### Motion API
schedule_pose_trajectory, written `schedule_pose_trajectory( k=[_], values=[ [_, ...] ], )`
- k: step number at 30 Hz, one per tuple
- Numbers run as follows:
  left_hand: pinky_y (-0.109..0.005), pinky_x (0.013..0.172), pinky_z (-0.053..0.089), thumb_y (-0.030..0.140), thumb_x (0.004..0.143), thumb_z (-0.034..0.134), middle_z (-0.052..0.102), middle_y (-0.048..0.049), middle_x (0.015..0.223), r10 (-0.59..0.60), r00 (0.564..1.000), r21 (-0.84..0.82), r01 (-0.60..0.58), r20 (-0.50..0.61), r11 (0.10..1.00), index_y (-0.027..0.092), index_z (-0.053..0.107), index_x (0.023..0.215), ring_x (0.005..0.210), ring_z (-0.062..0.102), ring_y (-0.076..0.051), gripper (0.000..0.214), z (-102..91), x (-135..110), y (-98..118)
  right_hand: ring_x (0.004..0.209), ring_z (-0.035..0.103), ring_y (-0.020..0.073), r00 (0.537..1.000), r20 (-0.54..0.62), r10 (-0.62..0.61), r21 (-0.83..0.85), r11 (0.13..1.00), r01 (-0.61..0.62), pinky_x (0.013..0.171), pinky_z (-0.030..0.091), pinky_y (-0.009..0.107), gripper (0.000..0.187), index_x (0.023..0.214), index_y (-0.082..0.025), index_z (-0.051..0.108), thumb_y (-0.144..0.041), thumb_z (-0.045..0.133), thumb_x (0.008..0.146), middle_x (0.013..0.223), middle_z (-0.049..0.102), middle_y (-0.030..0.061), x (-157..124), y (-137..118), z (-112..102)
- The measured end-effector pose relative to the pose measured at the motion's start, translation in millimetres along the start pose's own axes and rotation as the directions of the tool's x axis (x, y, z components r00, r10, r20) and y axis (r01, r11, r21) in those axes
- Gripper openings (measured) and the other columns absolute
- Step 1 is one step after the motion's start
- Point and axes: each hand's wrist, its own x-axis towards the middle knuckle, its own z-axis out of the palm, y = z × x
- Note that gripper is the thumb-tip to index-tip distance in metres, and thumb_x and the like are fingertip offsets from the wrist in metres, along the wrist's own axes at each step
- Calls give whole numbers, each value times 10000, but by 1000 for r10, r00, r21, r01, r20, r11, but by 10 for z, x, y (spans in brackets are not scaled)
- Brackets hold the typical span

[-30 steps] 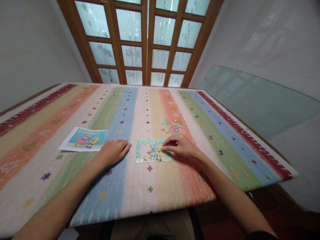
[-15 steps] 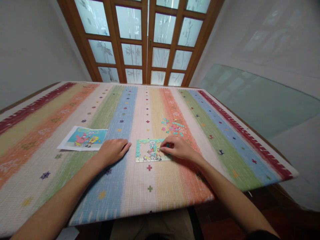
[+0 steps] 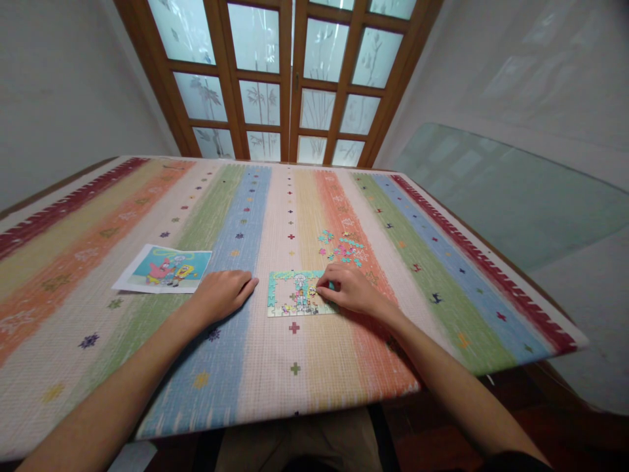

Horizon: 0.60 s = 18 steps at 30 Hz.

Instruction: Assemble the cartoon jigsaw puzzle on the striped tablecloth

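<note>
A partly assembled jigsaw puzzle (image 3: pixel 287 310) lies flat on the striped cloth in front of me, with gaps inside its border showing the cloth. My right hand (image 3: pixel 351 288) is over its right side, thumb and fingertips pinching a small yellow puzzle piece (image 3: pixel 312 291) inside the right gap. That hand covers the puzzle's right edge. To the left, my left hand (image 3: pixel 223 293) rests on the cloth with its fingers curled in, holding nothing that shows. Beside it lies a printed cartoon picture (image 3: pixel 170 269) on white paper, the reference-like image partly next to my wrist.
Loose puzzle pieces (image 3: pixel 344 249) are scattered just beyond my right hand. The striped tablecloth (image 3: pixel 265 387) covers the wide table, whose near edge runs in front of my lap. A pale glass panel (image 3: pixel 515 190) stands along the right wall, and wooden glazed doors (image 3: pixel 289 98) are behind the table.
The yellow piece at my right fingertips has shifted and turned slightly within the gap. My left hand stays in place. The whole view has shifted slightly.
</note>
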Motion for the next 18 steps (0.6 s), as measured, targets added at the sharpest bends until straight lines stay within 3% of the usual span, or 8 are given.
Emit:
schedule_pose_trajectory(
  k=[13,18],
  values=[
    [-399,739,477,435,1052,238,748,-163,908,0,1000,23,0,17,1000,182,645,849,851,709,-314,521,-18,8,21,794,595,204,1000,-14,16,34,999,-16,801,443,364,120,804,-197,739,-193,668,900,814,688,63,18,9,51],
    [-386,736,475,438,1052,262,746,-153,894,3,1000,2,-3,-2,1000,187,642,833,837,705,-300,506,-3,5,-1,787,591,191,999,14,35,101,994,-36,773,447,348,132,809,-220,732,-187,648,905,828,680,46,18,24,-24]
  ],
)
